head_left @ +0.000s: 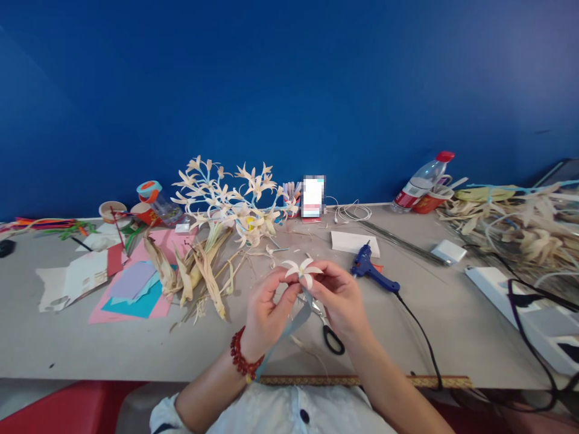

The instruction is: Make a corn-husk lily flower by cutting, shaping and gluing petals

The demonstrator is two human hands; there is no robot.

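Between my two hands, above the middle of the table, is a small white flower (302, 269) with pointed petals. My left hand (266, 304) is closed, its thumb and fingers pinching the flower's base from the left. From the right, my right hand (341, 295) pinches the same base. A pale blue strip (292, 322) runs down from the flower toward my left wrist, which wears a red bead bracelet. Below the hands lie scissors (333, 339) with black handles, their blades partly hidden by my fingers. Right of my right hand rests a blue hot glue gun (374, 269).
A spray of similar flowers (244, 196) stands at the back. Dried husks (194, 271) and coloured paper (136, 295) lie to the left. At the right are a bottle (420, 184), a power strip (525, 316), wires (407, 241) and a husk pile (520, 223). A phone (313, 198) stands behind.
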